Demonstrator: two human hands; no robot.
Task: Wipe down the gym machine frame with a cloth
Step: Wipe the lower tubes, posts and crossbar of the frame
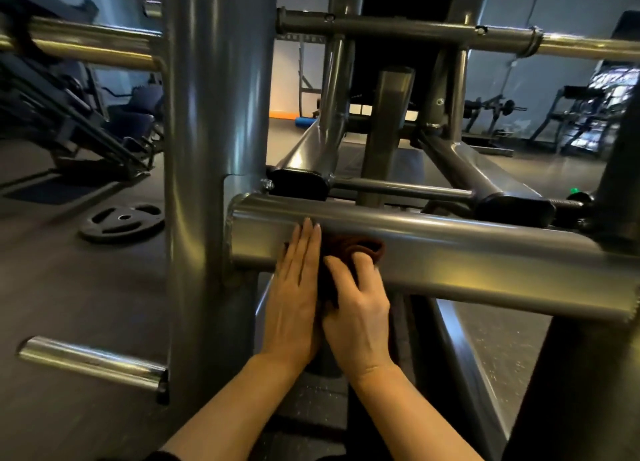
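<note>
This is a gym. A heavy grey steel machine frame point(415, 249) of thick welded tubes fills the view, with chrome pegs point(93, 362) for weight plates jutting from its upright. A black weight plate point(121, 222) lies flat on the dark rubber floor point(79, 287). More exercise machines point(585, 121) stand near the far wall, and a blue foam roller point(304, 122) lies on the floor beyond.
</note>
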